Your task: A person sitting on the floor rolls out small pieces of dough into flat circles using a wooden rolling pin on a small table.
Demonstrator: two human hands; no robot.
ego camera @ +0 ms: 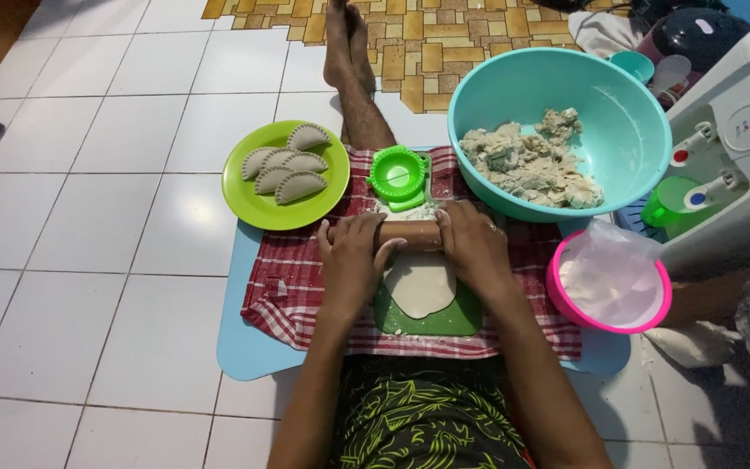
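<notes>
— Nearest the lens, what do you see?

— Dark shorts with a yellow-green leaf print at the bottom centre, and two bare forearms running up from them.

— And further up, starting from the left?

— Left of centre sits a round lime-green plastic plate bearing five folded half-moon pastries. Beside it, on a red-and-white checked cloth, the left hand lies palm down, fingers curled over a brown wooden rolling pin.

— Where is the dough?

— A flat oval sheet of pale dough lies on a green plastic board, just below the pin, between the two hands. Above the pin stands a round green hinged pastry press.

— The other hand?

— The right hand presses down on the pin's right end, fingers bent over it.

— Further right?

— A large teal plastic bowl holding crumbly pale dough in the upper right; below it, a pink-rimmed bowl lined with a clear bag of white flour.
</notes>
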